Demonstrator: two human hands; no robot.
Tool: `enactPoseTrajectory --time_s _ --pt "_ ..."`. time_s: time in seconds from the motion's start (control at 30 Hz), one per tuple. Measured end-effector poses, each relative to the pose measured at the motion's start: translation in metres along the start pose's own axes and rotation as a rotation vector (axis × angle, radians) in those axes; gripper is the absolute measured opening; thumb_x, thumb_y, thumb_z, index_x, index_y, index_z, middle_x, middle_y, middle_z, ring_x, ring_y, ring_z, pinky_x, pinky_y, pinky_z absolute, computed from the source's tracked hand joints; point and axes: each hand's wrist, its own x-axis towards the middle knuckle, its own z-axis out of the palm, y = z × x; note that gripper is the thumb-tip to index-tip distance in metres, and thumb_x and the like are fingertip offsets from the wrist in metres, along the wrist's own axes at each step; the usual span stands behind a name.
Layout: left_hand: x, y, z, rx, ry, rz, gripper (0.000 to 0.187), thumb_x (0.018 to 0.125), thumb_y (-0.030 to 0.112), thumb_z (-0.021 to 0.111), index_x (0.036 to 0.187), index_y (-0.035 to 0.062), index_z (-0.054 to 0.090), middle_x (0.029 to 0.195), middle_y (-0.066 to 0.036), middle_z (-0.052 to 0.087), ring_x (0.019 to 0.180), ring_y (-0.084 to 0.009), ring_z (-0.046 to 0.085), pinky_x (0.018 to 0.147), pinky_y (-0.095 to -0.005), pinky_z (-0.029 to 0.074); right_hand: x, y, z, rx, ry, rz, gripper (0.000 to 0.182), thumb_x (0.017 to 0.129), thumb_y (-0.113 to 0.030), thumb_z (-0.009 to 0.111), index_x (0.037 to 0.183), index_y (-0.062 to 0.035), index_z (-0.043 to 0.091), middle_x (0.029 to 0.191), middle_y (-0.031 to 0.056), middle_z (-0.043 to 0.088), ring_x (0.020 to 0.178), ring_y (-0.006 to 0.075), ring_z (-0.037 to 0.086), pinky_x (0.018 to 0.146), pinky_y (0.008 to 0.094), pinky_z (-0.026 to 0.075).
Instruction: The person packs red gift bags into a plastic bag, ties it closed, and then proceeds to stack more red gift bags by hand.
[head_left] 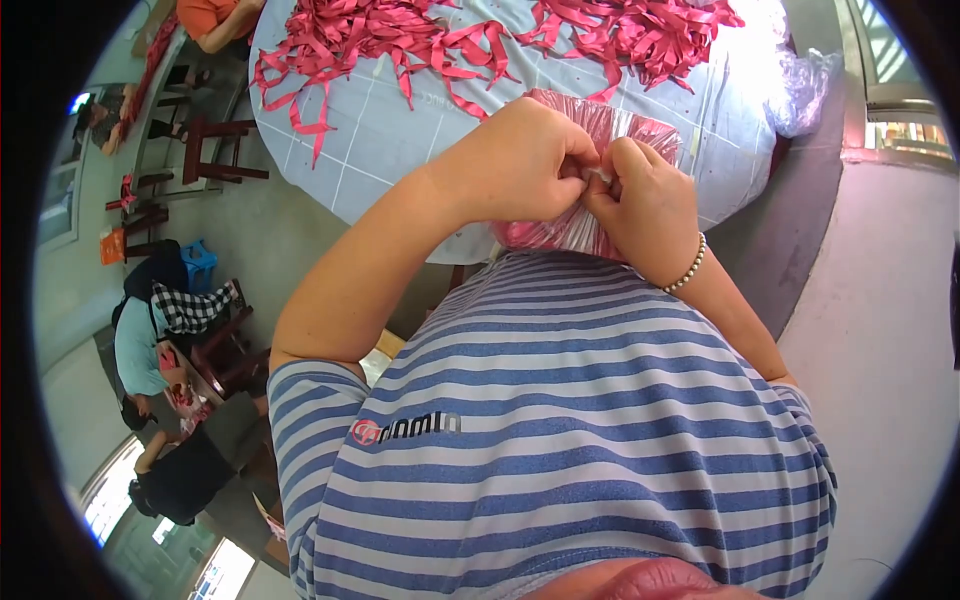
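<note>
A bundle wrapped in clear, shiny plastic, pink-red inside [640, 128], lies at the near edge of the table, right in front of my body. My left hand [525, 160] rests over its left part, with thumb and fingers pinched together. From the other side my right hand [645, 205], a beaded bracelet on its wrist, pinches close against the left fingertips. Between the two hands shows a small whitish twist of plastic wrap [598, 175]. My fingers cover much of it and the middle of the bundle.
Heaps of red ribbon strips [370, 40] spread over the far side of the cloth-covered table [390, 130]. Crumpled clear plastic [803, 95] hangs at its right edge. To the left stand wooden stools [225, 150], and several people [140, 345] sit farther off.
</note>
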Motion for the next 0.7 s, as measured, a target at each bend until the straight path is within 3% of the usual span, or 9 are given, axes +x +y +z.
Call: enactPoseTrajectory --time_s 0.17,0.37,0.47,0.7 --pt "-0.003 -0.002 0.005 0.029 0.111 0.021 0.018 0.076 0.003 0.069 0.094 0.0004 0.072 0.08 -0.012 0.069 0.07 -0.0189 0.068 0.064 -0.0283 0.054 0.0 0.002 0.001 0.052 0.02 0.024 0.019 0.08 -0.014 0.069 0.081 -0.0049 0.052 0.075 0.0122 0.061 0.064 0.0328 0.063 0.055 0.0413 0.051" --pt "-0.011 -0.001 0.015 -0.008 0.227 -0.089 0.014 0.078 0.003 0.071 0.092 0.0007 0.07 0.082 -0.011 0.069 0.07 -0.0161 0.069 0.063 -0.0261 0.056 0.0 0.004 -0.02 0.576 -0.193 0.317 0.012 0.078 -0.007 0.074 0.086 -0.0005 0.068 0.083 0.0117 0.069 0.07 0.021 0.069 0.062 0.0317 0.054" --pt "-0.013 -0.003 0.021 0.035 0.27 -0.054 0.013 0.079 0.003 0.072 0.092 0.0011 0.068 0.083 -0.009 0.068 0.07 -0.0149 0.068 0.064 -0.0257 0.056 0.002 0.023 -0.022 0.591 -0.188 0.126 0.01 0.078 -0.004 0.073 0.087 0.0001 0.071 0.083 0.0105 0.071 0.072 0.0176 0.069 0.065 0.0294 0.054" --pt "-0.014 -0.004 0.032 -0.001 0.313 -0.042 0.014 0.079 0.002 0.071 0.092 0.0015 0.066 0.084 -0.007 0.067 0.072 -0.0129 0.068 0.067 -0.0241 0.057 -0.002 0.019 -0.014 0.448 -0.093 0.087 0.006 0.078 -0.005 0.073 0.082 -0.0018 0.069 0.08 0.0085 0.067 0.068 0.0214 0.066 0.063 0.0313 0.053"
